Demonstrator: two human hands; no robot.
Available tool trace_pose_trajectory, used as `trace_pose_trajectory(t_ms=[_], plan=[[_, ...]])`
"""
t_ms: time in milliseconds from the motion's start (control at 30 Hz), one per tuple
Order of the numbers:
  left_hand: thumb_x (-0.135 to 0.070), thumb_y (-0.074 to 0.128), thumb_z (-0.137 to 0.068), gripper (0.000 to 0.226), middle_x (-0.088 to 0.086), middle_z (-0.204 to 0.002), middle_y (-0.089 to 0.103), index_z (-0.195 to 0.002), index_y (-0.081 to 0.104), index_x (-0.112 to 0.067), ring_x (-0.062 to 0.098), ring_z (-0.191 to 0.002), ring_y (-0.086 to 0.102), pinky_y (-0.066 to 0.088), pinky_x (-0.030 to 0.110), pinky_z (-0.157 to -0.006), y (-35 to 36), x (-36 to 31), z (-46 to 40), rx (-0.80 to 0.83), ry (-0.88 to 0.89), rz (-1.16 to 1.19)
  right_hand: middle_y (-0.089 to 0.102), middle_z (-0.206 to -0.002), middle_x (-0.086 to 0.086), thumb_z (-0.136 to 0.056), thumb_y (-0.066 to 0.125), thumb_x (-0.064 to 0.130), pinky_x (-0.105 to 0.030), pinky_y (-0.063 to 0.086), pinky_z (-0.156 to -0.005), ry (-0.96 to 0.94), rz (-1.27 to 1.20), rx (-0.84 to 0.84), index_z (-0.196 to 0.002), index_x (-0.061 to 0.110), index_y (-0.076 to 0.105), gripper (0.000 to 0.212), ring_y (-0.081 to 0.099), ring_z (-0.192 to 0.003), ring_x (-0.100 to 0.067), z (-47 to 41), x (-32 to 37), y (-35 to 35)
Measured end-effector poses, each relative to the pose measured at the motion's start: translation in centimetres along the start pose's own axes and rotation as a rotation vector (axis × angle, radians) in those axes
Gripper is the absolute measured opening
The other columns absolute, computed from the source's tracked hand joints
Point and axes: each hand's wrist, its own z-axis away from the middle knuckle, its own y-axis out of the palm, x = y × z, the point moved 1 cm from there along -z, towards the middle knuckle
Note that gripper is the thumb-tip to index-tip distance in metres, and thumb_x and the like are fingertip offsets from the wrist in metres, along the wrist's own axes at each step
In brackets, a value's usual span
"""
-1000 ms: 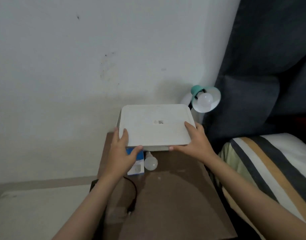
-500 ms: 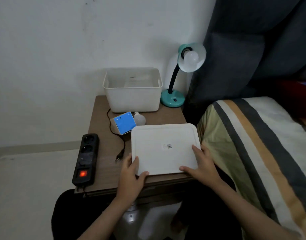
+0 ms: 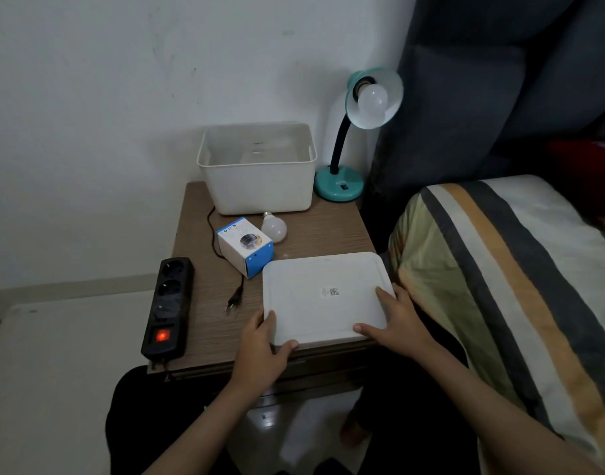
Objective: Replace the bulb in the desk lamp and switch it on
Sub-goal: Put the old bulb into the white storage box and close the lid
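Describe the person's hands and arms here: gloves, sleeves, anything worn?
Both are bare. The left hand and right hand have no gloves, and no rings or watch are visible. Both forearms are uncovered all the way to the bottom edge of the picture; no sleeves show.

Left hand: bare, no rings, no watch. Right hand: bare, likewise unadorned. Forearms: bare to the frame edge, no sleeves visible. Legs: dark clothing.

A bedroom at home, it seems in the dim light: a striped bed cover beside a wooden bedside table, a teal desk lamp, dark curtain.
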Motion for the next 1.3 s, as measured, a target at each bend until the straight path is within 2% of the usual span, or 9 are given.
trace_pose_trajectory(t_ms=[133, 367, 467, 567, 700, 900, 1000, 1167, 1300], plan=[[-0.034, 0.067, -0.081, 0.074, 0.011, -0.148, 0.029, -0.139, 0.033, -0.005, 0.025, -0.136, 0.027, 0.030, 0.033, -0.110, -0.2, 0.0, -0.5, 0.024, -0.014, -0.042, -0.002, -0.157, -0.018, -0.071, 0.067, 0.062, -0.039, 0.014, -0.117, 0.004, 0.044, 0.025, -0.148, 0.012, 0.018, 0.105, -0.002, -0.146, -0.029, -0.3, 0.2, 0.4], [-0.032, 0.068, -0.079, 0.064, 0.010, -0.135, 0.038, -0.132, 0.041, -0.008, 0.019, -0.124, 0.035, 0.032, 0.024, -0.099, -0.8, 0.5, -1.4, -0.021, 0.032, -0.018, -0.011, -0.156, -0.022, -0.077, 0.060, 0.061, -0.044, 0.008, -0.119, -0.077, 0.172, 0.011, -0.148, 0.012, 0.012, 0.098, -0.012, -0.144, -0.034, -1.0, 1.2, 0.8], [-0.031, 0.068, -0.079, 0.058, 0.007, -0.127, 0.041, -0.128, 0.045, -0.008, 0.011, -0.113, 0.037, 0.036, 0.025, -0.098, -1.5, 0.4, -2.1, -0.119, 0.079, 0.001, -0.005, -0.158, -0.015, -0.079, 0.062, 0.055, -0.037, 0.008, -0.118, -0.166, 0.141, -0.023, -0.147, 0.012, 0.020, 0.091, -0.006, -0.146, -0.027, -1.7, 2.8, 1.1], [-0.026, 0.069, -0.078, 0.051, 0.006, -0.125, 0.042, -0.122, 0.050, -0.011, 0.013, -0.111, 0.040, 0.042, 0.032, -0.098, -2.5, 0.0, -3.4, -0.239, 0.116, -0.013, 0.007, -0.158, -0.009, -0.082, 0.063, 0.048, -0.029, 0.010, -0.115, -0.251, 0.083, -0.043, -0.145, 0.015, 0.028, 0.080, 0.002, -0.146, -0.022, -2.6, 5.1, 1.8], [-0.022, 0.070, -0.077, 0.056, 0.014, -0.136, 0.035, -0.127, 0.047, -0.011, 0.027, -0.128, 0.033, 0.031, 0.030, -0.097, -4.0, -0.3, -6.1, -0.354, 0.071, -0.034, 0.024, -0.154, -0.006, -0.086, 0.060, 0.040, -0.033, 0.027, -0.111, -0.333, 0.022, -0.063, -0.142, 0.021, 0.034, 0.065, 0.021, -0.142, -0.022, -4.9, 9.2, 2.5], [-0.015, 0.073, -0.075, 0.064, 0.017, -0.140, 0.033, -0.132, 0.045, -0.020, 0.030, -0.131, 0.035, 0.040, 0.041, -0.103, -5.5, 0.7, -9.8, -0.356, 0.045, 0.039, 0.034, -0.147, -0.009, -0.088, 0.056, 0.018, -0.034, 0.038, -0.103, -0.407, -0.033, -0.042, -0.140, 0.018, 0.038, 0.055, 0.034, -0.136, -0.023, -10.9, 14.1, 3.0], [-0.011, 0.069, -0.079, 0.050, 0.017, -0.136, 0.039, -0.124, 0.053, -0.021, 0.029, -0.125, 0.042, 0.041, 0.033, -0.097, -5.8, 1.0, -10.9, -0.368, 0.052, 0.046, 0.034, -0.144, -0.011, -0.085, 0.055, 0.005, -0.036, 0.036, -0.107, -0.428, -0.050, 0.004, -0.138, 0.018, 0.041, 0.057, 0.033, -0.136, -0.025, -13.9, 16.1, 3.1], [-0.008, 0.055, -0.087, 0.018, 0.016, -0.121, 0.053, -0.102, 0.064, -0.009, 0.029, -0.108, 0.056, 0.037, 0.020, -0.086, -6.4, 1.7, -12.0, -0.420, 0.046, 0.017, 0.020, -0.150, -0.014, -0.074, 0.064, 0.003, -0.037, 0.039, -0.105, -0.466, 0.093, 0.174, -0.141, 0.030, 0.037, 0.077, 0.030, -0.138, -0.029, -18.3, 17.8, 4.0], [-0.009, 0.063, -0.083, 0.021, 0.013, -0.119, 0.054, -0.104, 0.063, -0.010, 0.025, -0.106, 0.057, 0.036, 0.013, -0.084, -7.1, 2.3, -13.1, -0.395, 0.058, 0.047, 0.024, -0.146, -0.011, -0.071, 0.068, 0.007, -0.037, 0.039, -0.104, -0.532, 0.157, 0.264, -0.135, 0.038, 0.041, 0.076, 0.034, -0.134, -0.029, -20.2, 18.2, 4.9]])
